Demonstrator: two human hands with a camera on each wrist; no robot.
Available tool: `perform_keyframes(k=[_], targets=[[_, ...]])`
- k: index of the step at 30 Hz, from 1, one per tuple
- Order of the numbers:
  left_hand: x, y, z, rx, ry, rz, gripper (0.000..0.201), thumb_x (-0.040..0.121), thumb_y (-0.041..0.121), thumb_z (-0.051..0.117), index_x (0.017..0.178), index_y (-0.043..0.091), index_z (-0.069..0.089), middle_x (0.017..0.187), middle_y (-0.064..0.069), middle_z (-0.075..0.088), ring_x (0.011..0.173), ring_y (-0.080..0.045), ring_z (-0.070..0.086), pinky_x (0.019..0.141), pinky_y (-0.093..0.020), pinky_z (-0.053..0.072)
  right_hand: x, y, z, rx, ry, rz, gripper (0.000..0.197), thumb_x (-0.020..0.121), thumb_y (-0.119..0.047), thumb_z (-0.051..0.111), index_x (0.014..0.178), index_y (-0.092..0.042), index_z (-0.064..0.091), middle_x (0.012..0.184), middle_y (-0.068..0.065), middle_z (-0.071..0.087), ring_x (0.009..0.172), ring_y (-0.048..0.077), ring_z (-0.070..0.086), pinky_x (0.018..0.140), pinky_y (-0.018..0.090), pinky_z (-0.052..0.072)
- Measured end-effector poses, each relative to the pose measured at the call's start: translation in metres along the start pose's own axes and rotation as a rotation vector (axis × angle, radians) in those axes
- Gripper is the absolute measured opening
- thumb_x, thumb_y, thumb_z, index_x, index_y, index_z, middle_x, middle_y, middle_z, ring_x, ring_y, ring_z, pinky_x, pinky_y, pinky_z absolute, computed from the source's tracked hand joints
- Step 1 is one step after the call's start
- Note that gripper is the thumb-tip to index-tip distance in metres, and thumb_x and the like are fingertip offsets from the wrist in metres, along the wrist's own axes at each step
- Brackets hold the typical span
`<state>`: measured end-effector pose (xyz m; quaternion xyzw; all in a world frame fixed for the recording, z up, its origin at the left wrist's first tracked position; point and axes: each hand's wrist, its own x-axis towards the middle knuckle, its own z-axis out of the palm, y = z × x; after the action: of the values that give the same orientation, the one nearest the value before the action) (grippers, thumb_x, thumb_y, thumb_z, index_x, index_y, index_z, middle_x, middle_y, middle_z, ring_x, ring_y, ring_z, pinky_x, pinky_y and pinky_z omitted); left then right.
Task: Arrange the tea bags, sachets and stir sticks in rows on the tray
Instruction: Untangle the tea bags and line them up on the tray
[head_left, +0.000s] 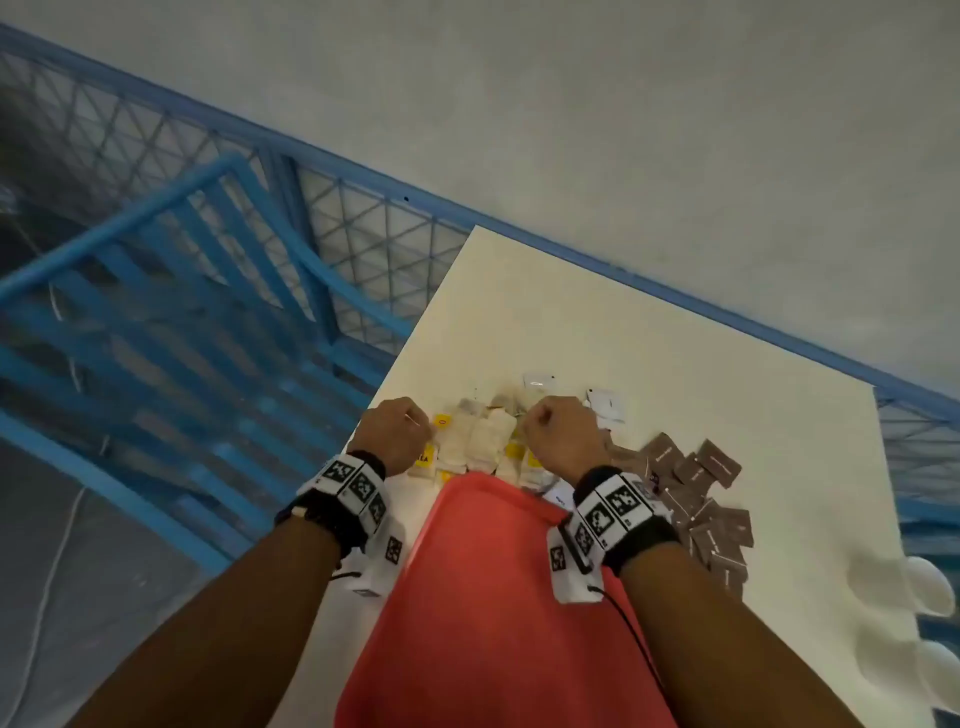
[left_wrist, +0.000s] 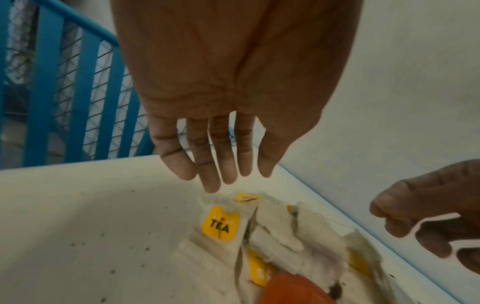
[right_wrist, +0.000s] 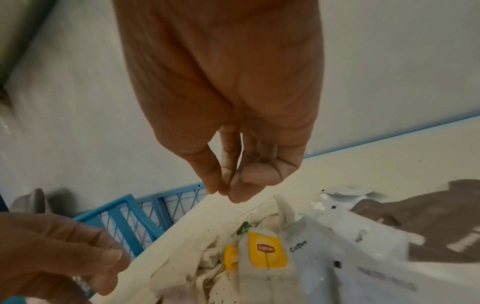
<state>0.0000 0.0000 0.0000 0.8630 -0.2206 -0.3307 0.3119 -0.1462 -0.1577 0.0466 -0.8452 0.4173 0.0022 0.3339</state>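
Both hands over the heap of white paper tea bags with yellow tags (head_left: 480, 441) at the far edge of the white worktop (head_left: 675, 374), just beyond the far rim of the empty red plastic tray (head_left: 483, 597).

Left hand (left_wrist: 228, 115): fingers straight, spread, holding nothing, above the tag marked TEA.

Right hand (right_wrist: 233, 144): thumb and fingertips pinched together; whether a string sits between them I cannot tell.

Brown sachets (head_left: 696, 499) heaped toward the right edge; white sachets (head_left: 605, 402) behind.

Advice: strings look tangled, so lift one bag by its tag, steady the heap with the free hand, then start a row along the tray's far rim.
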Motion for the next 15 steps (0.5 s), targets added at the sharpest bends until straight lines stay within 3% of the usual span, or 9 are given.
perform_keyframes(k=[2,4,7,9,11,13,15], targets=[[0.009,-0.003,0.004,0.034,-0.022,-0.084,0.028,0.089,0.037,0.067,0.107,0.017,0.063,0.099,0.004,0.059,0.088,-0.014,0.054,0.073,-0.025,0.041,0.016,-0.006,0.008,-0.004,-0.043,0.008,0.015,0.089,-0.017,0.057,0.083,-0.006,0.066,0.09,0.009,0.069,0.082,0.022,0.063,0.06,0.024,0.041],[0.014,-0.005,0.012,0.054,-0.095,-0.078,0.036,0.086,0.044,0.07,0.111,0.018,0.064,0.102,0.003,0.059,0.094,-0.017,0.054,0.079,-0.028,0.042,0.028,-0.014,0.014,-0.048,-0.166,0.015,0.022,0.086,-0.022,0.066,0.101,-0.006,0.064,0.101,0.007,0.065,0.089,0.022,0.059,0.066,0.024,0.039],[0.014,-0.009,0.03,0.041,-0.142,-0.055,0.029,0.081,0.044,0.077,0.101,0.028,0.064,0.103,0.0,0.067,0.098,-0.019,0.062,0.081,-0.028,0.046,0.033,-0.018,0.029,-0.159,-0.307,0.026,0.046,0.08,-0.028,0.076,0.118,-0.013,0.058,0.114,0.002,0.059,0.102,0.021,0.058,0.08,0.027,0.045],[0.012,-0.01,0.036,0.065,-0.132,-0.029,0.026,0.077,0.041,0.081,0.09,0.035,0.059,0.101,0.003,0.069,0.099,-0.021,0.065,0.083,-0.032,0.051,0.032,-0.014,0.04,-0.226,-0.296,0.005,0.034,0.079,-0.023,0.075,0.109,-0.012,0.062,0.114,0.007,0.062,0.104,0.025,0.059,0.086,0.034,0.05],[0.01,-0.008,0.037,0.055,-0.137,-0.022,0.025,0.077,0.036,0.081,0.086,0.038,0.058,0.094,0.004,0.068,0.097,-0.021,0.066,0.087,-0.035,0.053,0.029,-0.011,0.038,-0.205,-0.27,0.021,0.013,0.078,-0.017,0.074,0.086,-0.013,0.065,0.1,0.008,0.065,0.091,0.022,0.063,0.076,0.033,0.056],[0.008,-0.005,0.034,0.005,-0.147,-0.016,0.02,0.079,0.032,0.08,0.085,0.036,0.061,0.089,0.005,0.067,0.094,-0.02,0.067,0.085,-0.035,0.054,0.029,-0.003,0.026,-0.122,-0.251,0.04,0.027,0.076,-0.016,0.075,0.064,-0.019,0.052,0.077,0.0,0.058,0.063,0.007,0.058,0.05,0.016,0.046],[0.006,-0.002,0.028,-0.023,-0.156,0.001,0.011,0.085,0.028,0.074,0.085,0.032,0.064,0.087,0.006,0.065,0.088,-0.017,0.065,0.074,-0.026,0.05,0.026,0.003,0.006,-0.013,-0.218,0.047,0.043,0.076,-0.014,0.078,0.054,-0.02,0.042,0.058,-0.008,0.045,0.042,-0.001,0.045,0.039,0.01,0.033]])
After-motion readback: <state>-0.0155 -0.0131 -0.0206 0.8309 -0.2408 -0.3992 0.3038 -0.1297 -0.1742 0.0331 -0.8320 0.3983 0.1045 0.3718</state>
